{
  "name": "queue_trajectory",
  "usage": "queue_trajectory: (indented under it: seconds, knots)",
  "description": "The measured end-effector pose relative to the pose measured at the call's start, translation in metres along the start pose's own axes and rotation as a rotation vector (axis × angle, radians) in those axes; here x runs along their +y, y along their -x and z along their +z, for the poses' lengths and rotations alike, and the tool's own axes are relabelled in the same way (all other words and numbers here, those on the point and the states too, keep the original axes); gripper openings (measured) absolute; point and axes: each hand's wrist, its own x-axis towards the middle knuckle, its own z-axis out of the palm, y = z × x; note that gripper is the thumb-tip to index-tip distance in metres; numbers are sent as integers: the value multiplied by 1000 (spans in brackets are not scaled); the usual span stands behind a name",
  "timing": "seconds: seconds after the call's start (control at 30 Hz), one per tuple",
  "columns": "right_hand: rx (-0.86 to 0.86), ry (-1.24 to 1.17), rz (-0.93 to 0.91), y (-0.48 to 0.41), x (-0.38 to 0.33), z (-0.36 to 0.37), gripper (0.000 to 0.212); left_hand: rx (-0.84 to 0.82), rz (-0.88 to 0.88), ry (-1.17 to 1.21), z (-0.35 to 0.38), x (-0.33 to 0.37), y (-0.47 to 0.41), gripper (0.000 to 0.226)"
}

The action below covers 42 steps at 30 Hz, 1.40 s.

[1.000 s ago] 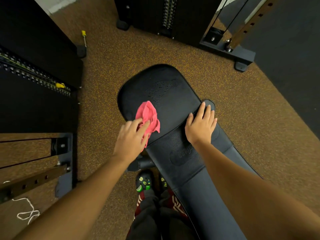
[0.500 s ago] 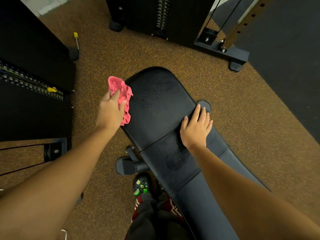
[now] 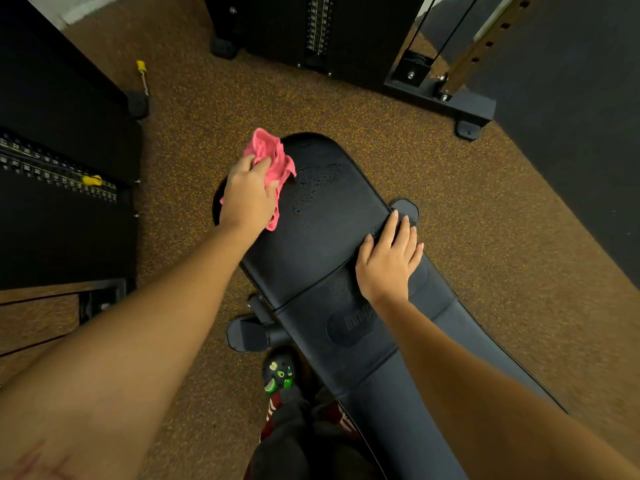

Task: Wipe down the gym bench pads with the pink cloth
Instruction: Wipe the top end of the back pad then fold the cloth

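Observation:
The black bench seat pad lies in the middle of the view, with wet droplets near its far centre. The longer back pad runs toward me at the lower right. My left hand holds the bunched pink cloth against the seat pad's far left edge. My right hand rests flat, fingers straight, across the seam between the two pads on their right side.
Black weight-stack machines stand at the left and at the back, with a frame foot at the back right. Speckled brown floor surrounds the bench. My shoe is beside the bench's foot.
My left hand carried the pink cloth from the seat pad's near left, out past its left edge, then up onto the far left corner. The right hand stayed on the seam.

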Motion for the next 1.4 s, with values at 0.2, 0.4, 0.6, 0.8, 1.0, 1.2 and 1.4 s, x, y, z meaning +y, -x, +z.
queue_trajectory:
  seconds: [0.2,0.4,0.6,0.8,1.0,1.2,1.4]
  knots:
    - [23,-3,11,0,-1,3,64,-92,337,-15,17,6,54,40]
    - [23,1,1,-1,0,3,66,-57,224,-112,6,-9,24,41]
    - [34,4,5,-1,2,3,66,-39,-12,-73,-3,-16,41,43]
    - [13,-12,5,0,0,1,64,-118,212,-58,14,-25,125,41]
    - [1,-23,7,0,0,-2,59,-179,486,-123,16,-38,132,40]
    - [-40,-55,22,1,-3,-5,59,-77,123,-46,-4,-43,88,42]
    - [27,-357,-106,9,-31,-14,64,53,-118,165,-19,-16,67,44]
